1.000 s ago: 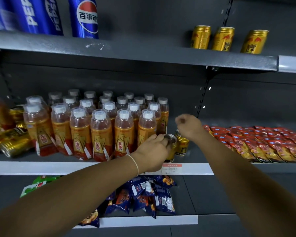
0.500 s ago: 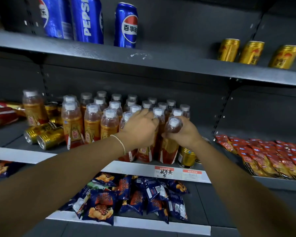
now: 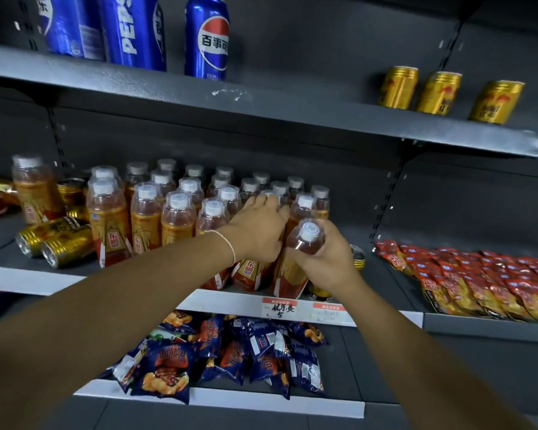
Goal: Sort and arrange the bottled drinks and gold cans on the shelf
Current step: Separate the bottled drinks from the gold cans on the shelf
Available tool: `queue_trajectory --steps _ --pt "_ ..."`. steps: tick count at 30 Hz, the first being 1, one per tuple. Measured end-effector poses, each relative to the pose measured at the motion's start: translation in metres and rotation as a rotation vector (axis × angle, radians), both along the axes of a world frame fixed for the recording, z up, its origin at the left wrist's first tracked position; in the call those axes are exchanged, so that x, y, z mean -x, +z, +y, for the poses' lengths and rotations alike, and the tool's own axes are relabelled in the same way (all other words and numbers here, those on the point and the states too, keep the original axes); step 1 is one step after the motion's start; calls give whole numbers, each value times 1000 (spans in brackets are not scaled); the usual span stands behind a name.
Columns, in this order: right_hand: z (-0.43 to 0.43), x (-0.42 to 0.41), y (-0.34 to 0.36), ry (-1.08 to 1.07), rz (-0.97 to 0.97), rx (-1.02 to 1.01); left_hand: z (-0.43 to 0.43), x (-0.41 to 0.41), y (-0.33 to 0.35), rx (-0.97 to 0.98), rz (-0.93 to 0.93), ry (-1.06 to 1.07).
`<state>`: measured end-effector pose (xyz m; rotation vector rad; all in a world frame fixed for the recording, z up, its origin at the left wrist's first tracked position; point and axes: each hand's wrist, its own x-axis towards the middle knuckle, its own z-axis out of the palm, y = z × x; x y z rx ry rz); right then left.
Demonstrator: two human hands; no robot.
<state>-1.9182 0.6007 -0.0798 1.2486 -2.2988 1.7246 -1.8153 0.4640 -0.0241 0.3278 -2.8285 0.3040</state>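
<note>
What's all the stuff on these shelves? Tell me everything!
Pepsi cans: three, blue, top shelf, left.
Standing gold cans: three, gold, top shelf, right.
Bottled drinks: over twenty, orange with white caps, middle shelf.
Lying gold cans: two, gold, left of the bottles.
Red packets: many, red, middle shelf, right.
Snack bags: a pile, dark blue, bottom shelf.
Price tags: two, red and white, middle shelf edge.
Left hand: one, on the bottles' tops.
Right hand: one, gripping the front right bottle.
</note>
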Motion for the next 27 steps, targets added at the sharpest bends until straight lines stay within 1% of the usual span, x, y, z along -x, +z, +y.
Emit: queue_trajectory --steps 3,5,9,11,13,16,18,20,22,27 --pt "2 2 3 -19 -24 53 8 -3 2 -102 -54 -54" --pt "5 0 11 -40 -7 68 10 -7 3 -134 -80 -77" --pt "13 -12 30 -57 22 4 9 -20 -1 -156 -34 -97" --pt "17 -23 39 -67 35 -84 8 -31 -3 -202 -8 -93" --pt "19 -37 47 -87 61 -239 7 -46 -1 -255 38 -86" --pt "14 -63 53 -87 61 -457 4 -76 16 -412 149 -101" --pt "5 -81 54 -74 32 -528 -1 -99 29 -474 176 -102" --pt "-6 -100 53 -46 0 -558 -7 -128 41 -487 152 -89" --pt "-22 -123 52 -13 -20 -567 -17 -159 46 -484 76 -45" --pt "-84 -197 37 66 -28 -562 -61 -248 28 -490 -67 92"
